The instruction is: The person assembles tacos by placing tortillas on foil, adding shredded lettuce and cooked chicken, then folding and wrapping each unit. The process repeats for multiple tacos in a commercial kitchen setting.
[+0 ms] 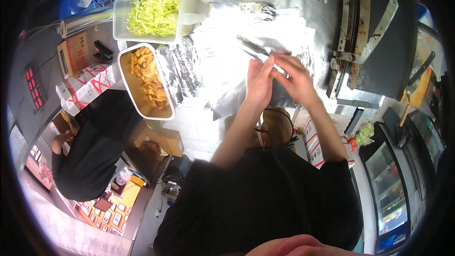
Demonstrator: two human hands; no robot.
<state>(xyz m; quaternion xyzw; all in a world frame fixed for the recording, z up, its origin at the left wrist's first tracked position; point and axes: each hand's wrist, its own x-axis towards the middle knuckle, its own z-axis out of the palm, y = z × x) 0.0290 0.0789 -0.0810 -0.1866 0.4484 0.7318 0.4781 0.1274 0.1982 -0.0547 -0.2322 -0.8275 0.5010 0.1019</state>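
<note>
Both hands, the left hand (259, 81) and the right hand (296, 78), pinch shut on the foil sheet (265, 52) lying on the table (227, 61) right under them, likely to fold it, with a tray of fried pieces (144, 78) off to their left.

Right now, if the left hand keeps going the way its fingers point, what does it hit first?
The left hand points up-counter; first in line is probably the crumpled foil sheet it already touches, then the foil-wrapped roll. Depth unclear.
</note>
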